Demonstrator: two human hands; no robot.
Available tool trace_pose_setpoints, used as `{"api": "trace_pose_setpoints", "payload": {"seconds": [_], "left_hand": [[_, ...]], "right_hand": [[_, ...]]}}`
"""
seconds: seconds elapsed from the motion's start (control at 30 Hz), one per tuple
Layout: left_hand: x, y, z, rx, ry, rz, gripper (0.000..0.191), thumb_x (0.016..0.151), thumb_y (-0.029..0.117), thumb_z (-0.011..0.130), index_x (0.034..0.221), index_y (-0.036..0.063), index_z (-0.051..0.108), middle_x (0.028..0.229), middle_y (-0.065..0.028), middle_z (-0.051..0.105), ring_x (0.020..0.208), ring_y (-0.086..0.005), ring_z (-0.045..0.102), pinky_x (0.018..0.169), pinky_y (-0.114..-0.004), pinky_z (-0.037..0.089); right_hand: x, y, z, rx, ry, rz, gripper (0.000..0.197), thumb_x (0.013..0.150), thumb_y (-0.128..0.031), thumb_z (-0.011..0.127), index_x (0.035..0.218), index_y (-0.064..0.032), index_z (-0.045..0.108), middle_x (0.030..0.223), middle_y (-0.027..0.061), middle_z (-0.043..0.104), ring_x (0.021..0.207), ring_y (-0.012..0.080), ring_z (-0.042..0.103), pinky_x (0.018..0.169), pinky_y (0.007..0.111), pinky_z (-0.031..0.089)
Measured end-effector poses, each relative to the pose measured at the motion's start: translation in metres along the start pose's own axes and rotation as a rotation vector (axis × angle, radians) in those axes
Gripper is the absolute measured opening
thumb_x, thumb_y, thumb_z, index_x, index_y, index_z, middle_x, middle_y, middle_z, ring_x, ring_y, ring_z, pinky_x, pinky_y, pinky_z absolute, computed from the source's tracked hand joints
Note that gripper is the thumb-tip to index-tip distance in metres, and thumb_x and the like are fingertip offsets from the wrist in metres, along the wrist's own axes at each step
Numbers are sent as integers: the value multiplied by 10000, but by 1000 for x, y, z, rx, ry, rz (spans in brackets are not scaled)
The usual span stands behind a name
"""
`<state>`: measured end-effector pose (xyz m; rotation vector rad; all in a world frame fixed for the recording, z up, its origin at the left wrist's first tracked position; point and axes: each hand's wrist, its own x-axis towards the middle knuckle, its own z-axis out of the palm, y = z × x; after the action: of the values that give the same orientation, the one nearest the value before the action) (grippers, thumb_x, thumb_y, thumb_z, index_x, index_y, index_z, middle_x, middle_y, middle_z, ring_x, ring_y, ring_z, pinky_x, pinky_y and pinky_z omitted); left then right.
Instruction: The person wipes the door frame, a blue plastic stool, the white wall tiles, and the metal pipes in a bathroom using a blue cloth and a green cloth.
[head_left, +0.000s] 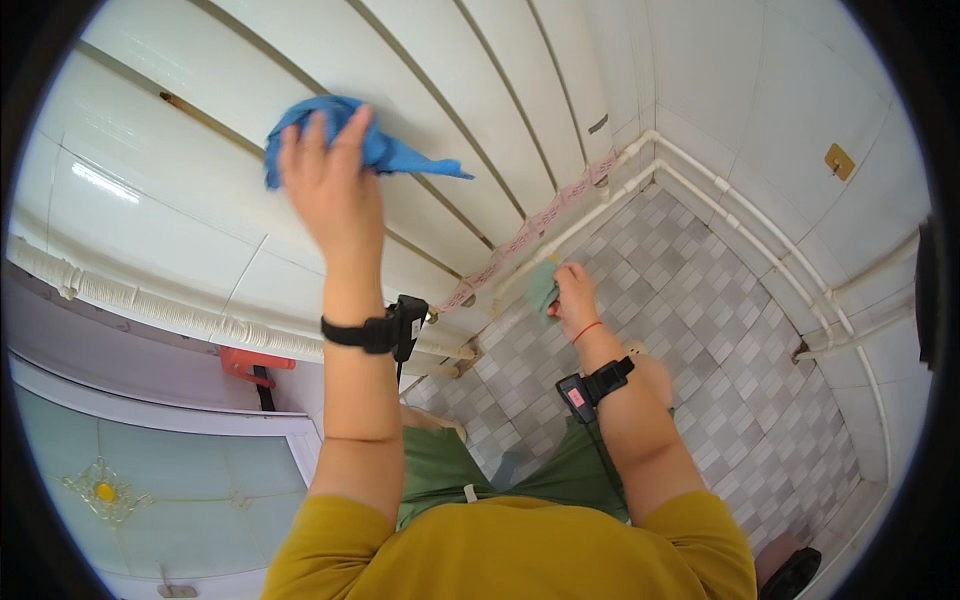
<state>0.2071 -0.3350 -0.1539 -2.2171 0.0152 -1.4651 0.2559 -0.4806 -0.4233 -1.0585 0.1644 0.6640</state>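
Observation:
My left hand (334, 176) presses a bunched blue cloth (330, 124) against the white slatted panels of a radiator (442, 120). One end of the cloth trails to the right across the slats. Lower and to the right, my right hand (576, 292) grips a pale green cloth (541, 291) beside the radiator's lower edge, above the tiled floor. A pink patterned strip (529, 234) runs along that edge. A rusty brown mark (202, 116) shows in a groove left of the blue cloth.
White pipes (720, 184) run round the corner near the floor. A rope-wrapped pipe (165, 311) lies at left, above a glass-panelled door (195, 480). A yellow hook plate (839, 162) is on the right wall. Grey checked tiles (697, 300) cover the floor.

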Motion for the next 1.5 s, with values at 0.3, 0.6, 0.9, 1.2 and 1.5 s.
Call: {"api": "trace_pose_setpoints", "payload": {"seconds": [0.3,0.6,0.9,1.2,1.5], "left_hand": [[-109,49,60,-202,-517,279,283,732,82,503,985,130,622,1160,-55,539,1141,-263,460,856,-389,419],[-7,33,52,-60,-212,144,371,768,24,458,1102,142,567,1189,-139,499,1171,-342,406,976,-445,323],[-72,79,94,-72,-452,308,383,796,87,453,1168,150,520,1280,-85,430,1237,-259,357,931,-387,383],[-30,107,122,-56,-296,220,401,798,97,454,1195,129,504,1295,-94,421,1247,-273,340,991,-432,297],[-93,150,195,-217,-724,550,325,793,133,481,1107,107,561,1290,-59,445,1241,-231,361,797,-307,454]], "right_hand": [[-3,-5,1,-67,-130,1,178,807,-167,449,910,-22,462,654,55,474,382,133,445,352,240,363],[-8,-11,-3,-32,-165,-51,172,812,-167,461,913,-27,465,674,56,486,374,137,462,375,254,394],[-7,-10,-5,-80,-74,-58,131,812,-177,463,870,-59,465,660,40,467,385,129,445,360,241,385],[-18,-27,-13,143,-4,-61,192,812,-171,464,946,-35,473,700,50,483,427,127,453,384,242,385],[1,-31,-35,364,100,-17,229,815,-179,444,990,-30,456,662,42,478,396,111,419,370,231,357]]}}
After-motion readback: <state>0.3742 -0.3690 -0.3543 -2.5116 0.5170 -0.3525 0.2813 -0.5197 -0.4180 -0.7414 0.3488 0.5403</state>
